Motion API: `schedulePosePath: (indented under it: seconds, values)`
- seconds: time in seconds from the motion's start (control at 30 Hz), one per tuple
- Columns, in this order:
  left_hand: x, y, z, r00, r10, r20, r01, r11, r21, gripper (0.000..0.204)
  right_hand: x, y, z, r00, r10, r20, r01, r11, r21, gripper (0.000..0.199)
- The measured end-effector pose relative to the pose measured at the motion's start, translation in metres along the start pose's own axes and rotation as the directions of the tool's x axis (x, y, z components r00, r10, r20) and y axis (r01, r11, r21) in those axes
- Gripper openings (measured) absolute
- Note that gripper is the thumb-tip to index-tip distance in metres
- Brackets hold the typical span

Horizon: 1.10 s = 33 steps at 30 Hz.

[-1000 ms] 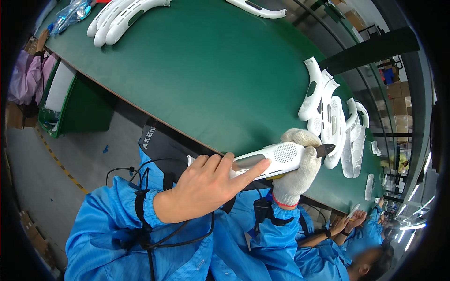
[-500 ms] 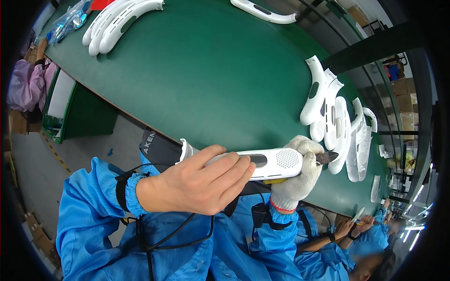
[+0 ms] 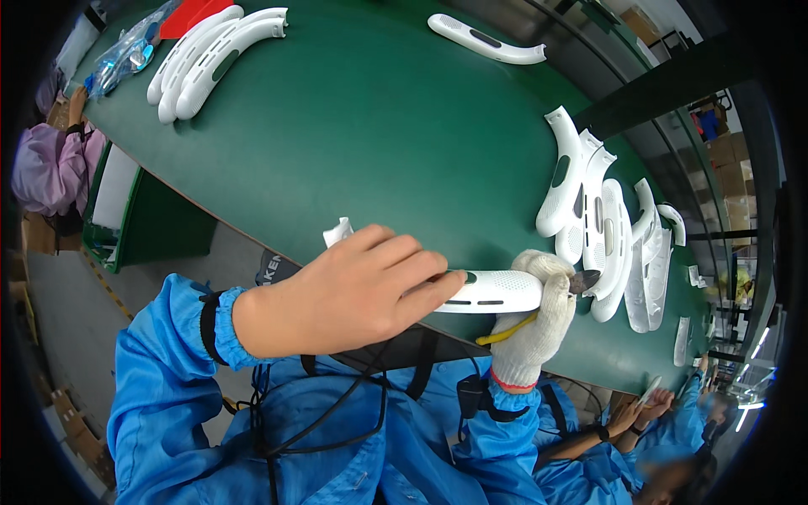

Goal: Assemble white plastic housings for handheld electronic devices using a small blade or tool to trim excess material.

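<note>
My bare left hand [image 3: 353, 290] is wrapped over a curved white plastic housing [image 3: 497, 292] with a dotted grille and side slots. The narrow far-left end of the housing pokes out behind my knuckles, and its middle is hidden under my fingers. My right hand [image 3: 534, 324], in a white knitted glove, is closed around a pair of side cutters [image 3: 583, 281]. The dark jaws stick out on the right of the glove, and the yellow handle shows below the housing. The rounded grille end of the housing rests against the glove.
Similar white housings [image 3: 560, 181] lie in a row on the green table [image 3: 370, 126] to the right, with several more [image 3: 210, 76] at far left. One housing [image 3: 486, 39] lies at the back. A green bin [image 3: 168, 215] stands left. Co-workers' hands [image 3: 640, 412] show at lower right.
The housing has turned in my left hand, so its slotted side shows more and its grille less. More of the yellow handle is visible. The whole view has shifted slightly.
</note>
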<state>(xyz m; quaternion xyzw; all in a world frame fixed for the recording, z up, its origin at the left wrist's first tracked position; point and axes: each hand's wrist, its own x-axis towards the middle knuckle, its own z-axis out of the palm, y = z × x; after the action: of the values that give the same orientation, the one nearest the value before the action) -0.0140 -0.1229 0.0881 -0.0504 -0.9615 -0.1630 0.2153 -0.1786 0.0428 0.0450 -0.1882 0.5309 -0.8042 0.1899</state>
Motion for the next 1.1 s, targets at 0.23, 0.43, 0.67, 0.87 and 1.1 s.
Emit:
schedulePosePath:
  seconds: [0.23, 0.43, 0.67, 0.87, 1.1]
  values:
    - [0.008, -0.019, -0.001, 0.997, -0.041, -0.061, 0.03, 0.985, -0.168, 0.031, -0.001, -0.006, 0.002, 0.992, 0.079, 0.093, -0.089, 0.991, 0.098, 0.032]
    - [0.026, -0.064, -0.008, 0.99, -0.107, -0.095, 0.1, 0.993, -0.069, 0.028, 0.002, -0.007, 0.002, 0.992, 0.128, 0.016, -0.129, 0.988, 0.086, 0.031]
    - [0.101, -0.198, -0.03, 0.87, -0.488, -0.074, 0.468, 0.863, -0.188, 0.04, 0.01, -0.014, 0.003, 0.967, 0.253, 0.019, -0.253, 0.959, 0.124, 0.028]
    - [0.15, -0.285, -0.056, 0.841, -0.535, -0.078, 0.541, 0.838, 0.078, 0.035, 0.015, -0.015, 0.004, 0.959, 0.282, 0.014, -0.282, 0.952, 0.117, 0.025]
    - [0.142, -0.369, -0.07, 0.912, -0.17, -0.373, 0.327, 0.851, 0.411, 0.02, 0.018, -0.013, 0.007, 0.953, 0.302, -0.008, -0.301, 0.951, 0.067, 0.029]
